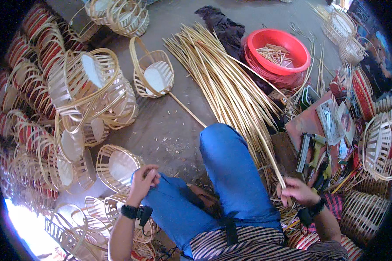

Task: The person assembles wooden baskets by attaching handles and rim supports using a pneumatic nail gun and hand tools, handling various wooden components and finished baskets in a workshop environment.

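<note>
My right hand [298,192] is closed round the lower end of a long pale cane strip [269,153], which slants up and away to the left beside my right knee. My left hand [144,180] hovers by my left knee, fingers loosely bent and a little apart, with nothing visible in them. Close beside it lies a tilted woven basket [117,167] with a white base. A large bundle of cane strips [222,80] spreads on the floor ahead. Left of the bundle stands a handled basket [157,76], and a thin stick [188,110] runs from it toward my knee.
Stacked baskets [85,82] crowd the left side. A red plastic basin [276,41] with short cane pieces stands beyond the bundle, near a black plastic sheet [222,27]. At right, a stapler-like tool [304,152] and other hand tools lie on a board, with more baskets [377,141] beyond.
</note>
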Demonstrator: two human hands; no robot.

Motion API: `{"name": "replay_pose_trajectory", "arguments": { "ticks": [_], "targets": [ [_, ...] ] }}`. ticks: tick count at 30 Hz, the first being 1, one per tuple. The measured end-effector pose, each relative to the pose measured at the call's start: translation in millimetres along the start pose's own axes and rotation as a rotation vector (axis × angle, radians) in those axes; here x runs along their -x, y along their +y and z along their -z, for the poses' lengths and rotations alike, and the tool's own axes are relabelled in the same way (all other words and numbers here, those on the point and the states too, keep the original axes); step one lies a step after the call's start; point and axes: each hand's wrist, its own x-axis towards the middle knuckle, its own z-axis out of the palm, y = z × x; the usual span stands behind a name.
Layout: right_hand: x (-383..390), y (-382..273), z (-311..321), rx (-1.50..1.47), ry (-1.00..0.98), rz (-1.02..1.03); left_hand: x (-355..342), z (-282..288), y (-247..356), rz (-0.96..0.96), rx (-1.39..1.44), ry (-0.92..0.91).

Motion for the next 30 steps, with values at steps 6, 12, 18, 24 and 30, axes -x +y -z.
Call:
{"name": "replay_pose_trajectory", "arguments": {
  "ticks": [6, 12, 18, 24, 30],
  "targets": [
    [2.4, 43.5, 2.4, 0.405, 0.306, 0.127, -13.0, -10.9, 59.5, -0.341, -0.209, 0.110],
    [-51.6, -12.7, 20.5, 0.954, 0.658, 0.694, 14.5, 15.9, 111.4, -0.761, -0.573, 0.545],
    [-100.6, -88.4, 25.6, 1.238, 0.663, 0.999, 43.3, 56.2, 117.2, -0.923, -1.219, 0.561],
    [-148.1, -117.3, 39.0, 1.361, 0.593, 1.223, 47.3, 63.3, 78.7, -0.652, -1.125, 0.351],
    [-188.8, -126.0, 20.0, 1.333, 0.443, 1.021, 43.5, 43.4, 75.0, -0.532, -0.941, 0.387]
  ]
}}
